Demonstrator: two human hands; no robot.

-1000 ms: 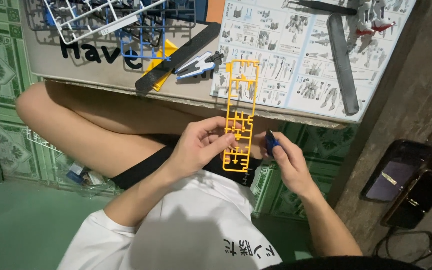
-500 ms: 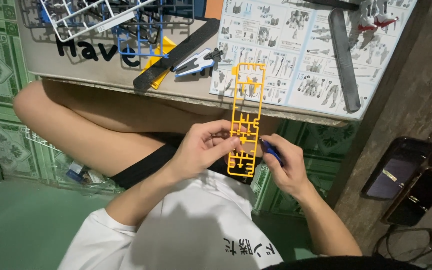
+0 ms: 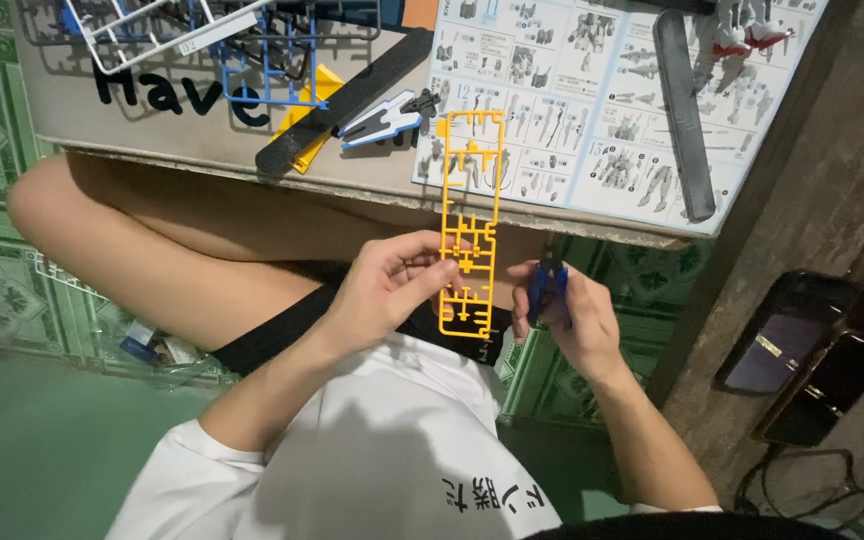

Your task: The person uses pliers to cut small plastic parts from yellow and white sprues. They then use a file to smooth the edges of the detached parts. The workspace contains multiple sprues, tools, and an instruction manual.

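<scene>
- Left hand: closed in a pinch on the orange parts frame, fingertips at the frame's lower third, thumb toward the wearer. The frame stands upright in view, its top overlapping the near edge of the table at 12 o'clock, its foot above the lap.
- Right hand: wrapped shut around blue-handled nippers, held just beside the frame at its 3 o'clock, apart from it. Whether the blades are open cannot be told.
- Judgement, grip: a pinch close to the part to be cut keeps the thin frame from flexing; the present hold, low on the frame, suits a cut in the lower section.
- Judgement, cut: the flat side of the blades should face the part, and the bite should fall on the runner, not flush on the part, to spare its surface.
- Judgement, risk: a freed piece may drop into the lap or onto the green floor; cutting over the table would catch it.
- Surroundings: an open instruction sheet lies on the table at 1 o'clock; a black sanding stick, a blue frame and a white frame lie at 11 o'clock. 2 dark phones rest at 3 o'clock.
</scene>
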